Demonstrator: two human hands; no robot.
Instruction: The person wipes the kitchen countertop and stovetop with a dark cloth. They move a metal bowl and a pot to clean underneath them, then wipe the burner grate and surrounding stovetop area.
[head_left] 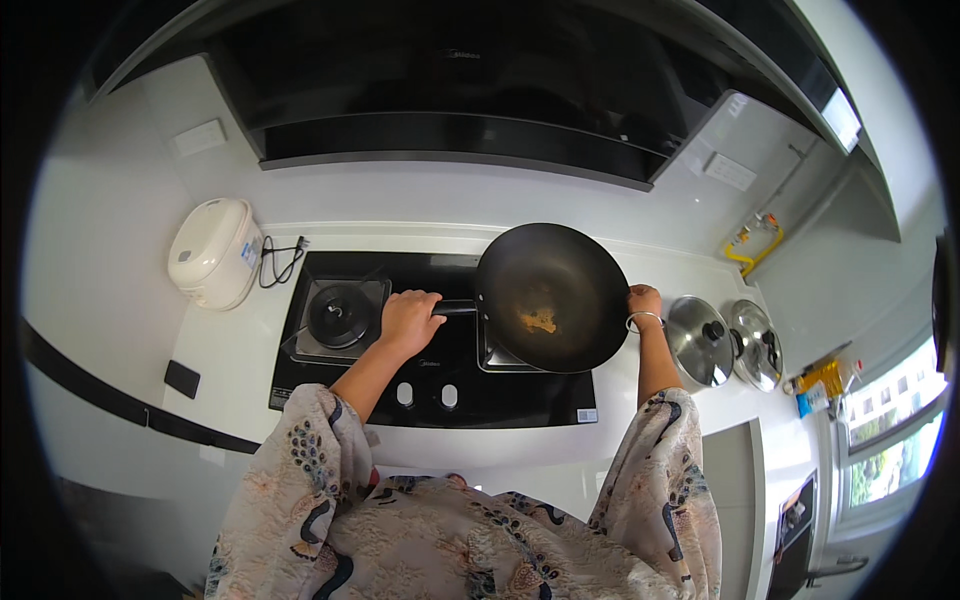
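Left grip [410, 318] wraps the wok [552, 297] handle, arm outstretched; right hand [643, 299] grasps its far rim.

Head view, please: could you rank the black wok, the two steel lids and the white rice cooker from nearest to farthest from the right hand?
From the right hand:
1. Black wok, touching it, just left.
2. Two steel lids, on the counter to the right.
3. White rice cooker, far left.

My wok [553, 296] is black, with a yellow-brown smear at its bottom. The hob [440, 345] under it is glossy black, on a white counter [240, 340]. Far left stands a cream-white rice cooker [213, 252]. My sleeves [300, 470] are beige with dark peacock-feather print. Right, two silver lids [725, 342] carry black knobs.
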